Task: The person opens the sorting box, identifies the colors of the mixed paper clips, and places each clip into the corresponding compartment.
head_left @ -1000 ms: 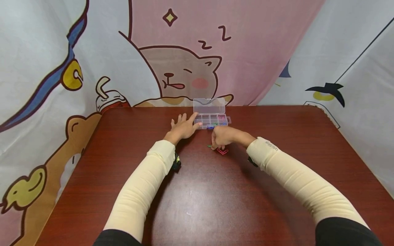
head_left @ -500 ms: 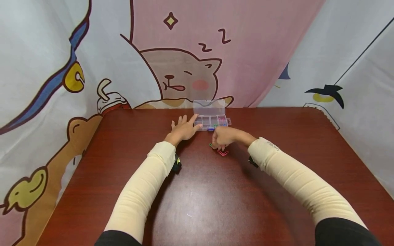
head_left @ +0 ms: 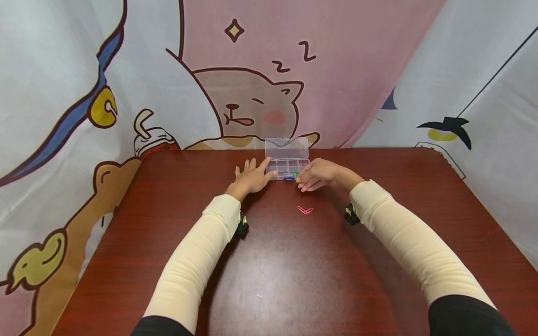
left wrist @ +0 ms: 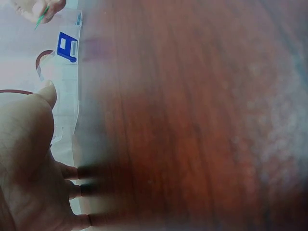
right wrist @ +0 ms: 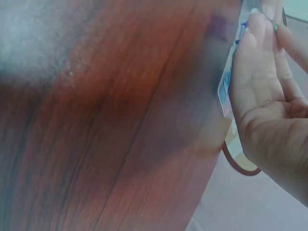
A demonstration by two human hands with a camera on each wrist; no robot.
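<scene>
A clear compartment box [head_left: 272, 164] stands at the back of the table with its transparent lid [head_left: 286, 148] raised. My left hand [head_left: 252, 178] lies at the box's left side with spread fingers, the thumb at its front edge. Over the front right of the box, my right hand [head_left: 318, 174] pinches a green paper clip [left wrist: 42, 18] between thumb and fingertip. Pink paper clips [head_left: 303, 164] show in a back right compartment. A blue latch-like piece [left wrist: 67, 46] sits on the box's front. The right hand hides part of the right compartments.
Two pink paper clips [head_left: 305, 211] lie in a V on the brown table [head_left: 269, 261], in front of the box. A printed cloth [head_left: 361, 70] hangs right behind the table's far edge.
My right hand has picked the green paper clip up from the table and carried it back to the box. The left hand stays put. The pink clips on the table are now uncovered.
</scene>
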